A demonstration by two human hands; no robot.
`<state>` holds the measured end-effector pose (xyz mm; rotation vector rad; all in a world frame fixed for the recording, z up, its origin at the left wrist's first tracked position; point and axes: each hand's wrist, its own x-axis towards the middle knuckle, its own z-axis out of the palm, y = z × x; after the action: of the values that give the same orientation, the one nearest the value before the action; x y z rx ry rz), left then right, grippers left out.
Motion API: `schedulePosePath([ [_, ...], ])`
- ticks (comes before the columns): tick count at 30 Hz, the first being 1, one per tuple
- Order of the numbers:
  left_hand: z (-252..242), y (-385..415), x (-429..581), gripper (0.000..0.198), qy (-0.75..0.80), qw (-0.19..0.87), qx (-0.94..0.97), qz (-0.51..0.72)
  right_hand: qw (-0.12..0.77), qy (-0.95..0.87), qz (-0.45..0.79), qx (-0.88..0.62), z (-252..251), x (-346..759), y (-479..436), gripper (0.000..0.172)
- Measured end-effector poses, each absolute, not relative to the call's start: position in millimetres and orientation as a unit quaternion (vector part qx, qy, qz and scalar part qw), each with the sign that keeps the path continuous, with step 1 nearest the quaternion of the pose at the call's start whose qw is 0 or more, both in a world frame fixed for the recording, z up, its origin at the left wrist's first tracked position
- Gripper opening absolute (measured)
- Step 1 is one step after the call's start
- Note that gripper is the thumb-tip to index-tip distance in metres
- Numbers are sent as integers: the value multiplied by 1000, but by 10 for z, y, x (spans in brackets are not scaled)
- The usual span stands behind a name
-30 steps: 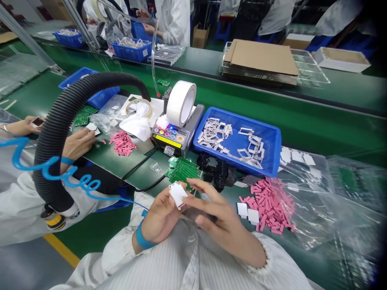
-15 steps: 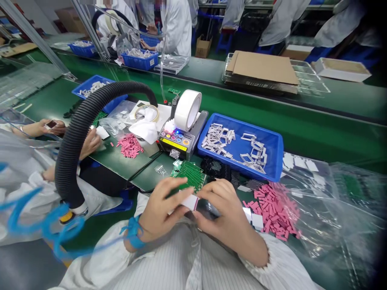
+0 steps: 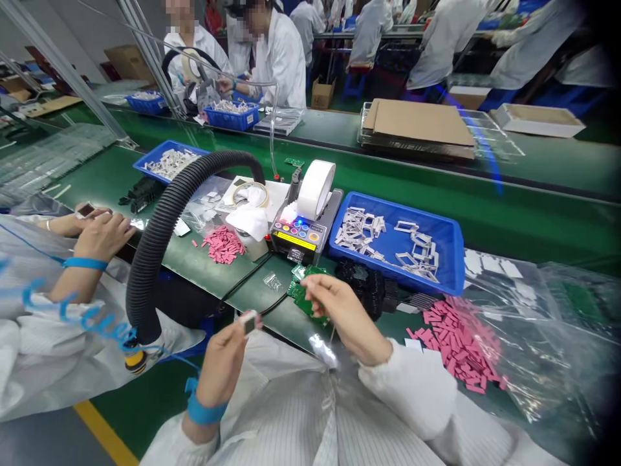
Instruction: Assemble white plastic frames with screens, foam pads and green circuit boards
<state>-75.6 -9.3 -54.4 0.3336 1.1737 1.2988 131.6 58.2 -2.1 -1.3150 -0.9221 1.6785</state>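
My left hand (image 3: 222, 370) is raised at the belt's near edge, pinching a small white foam-backed piece (image 3: 250, 321) between thumb and fingers. My right hand (image 3: 342, 317) stretches forward, its fingertips over a loose stack of green circuit boards (image 3: 306, 299). I cannot see anything held in it. A pile of pink strips (image 3: 456, 343) lies to its right, with white pads (image 3: 414, 344) partly hidden behind my sleeve. Blue wrist straps circle my left wrist. A co-worker's hand (image 3: 103, 236) rests at the left, near a small item (image 3: 86, 210).
A tape dispenser (image 3: 301, 238) with a white roll stands beyond my hands. Next to it is a blue tray of white frames (image 3: 451, 249). Black foam pieces (image 3: 363, 288), a corrugated black hose (image 3: 160, 249), plastic bags (image 3: 524, 323) and another pink pile (image 3: 223, 244) surround the belt.
My hands have parted. The left has moved left with the white piece, and the right has moved forward over the green boards. The view has tilted up, showing more of the far benches.
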Motion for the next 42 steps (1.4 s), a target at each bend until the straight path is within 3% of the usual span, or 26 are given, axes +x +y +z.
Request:
schedulePosePath([
  [3, -810, -219, -1170, 33, 501, 600, -6, 624, 434, -250, 684, -530, -149, 1225, 756, 29],
  [7, -867, -394, -1678, 38, 465, 509, -143, 710, 487, -129, 687, -524, -206, 1077, 861, 31],
  [20, -806, -474, -1646, 43, 425, 503, -172, 733, 531, -55, 664, -524, -165, 874, 1045, 34],
  [26, -541, -184, -926, 35, 413, 649, -178, 613, 519, -152, 679, -496, -2, 928, 781, 30],
  [29, -265, 0, -541, 29, 379, 712, -143, 574, 488, -296, 671, -473, 180, 1044, 483, 24],
  [34, 56, 167, -113, 19, 310, 801, -65, 507, 444, -625, 454, -453, 416, 1289, 181, 12],
  [36, 94, 178, -1, 12, 296, 821, -29, 487, 429, -671, 379, -471, 453, 1351, 163, 11],
  [42, 99, 170, 165, 21, 294, 832, 19, 471, 439, -686, 255, -520, 421, 1446, 250, 13],
])
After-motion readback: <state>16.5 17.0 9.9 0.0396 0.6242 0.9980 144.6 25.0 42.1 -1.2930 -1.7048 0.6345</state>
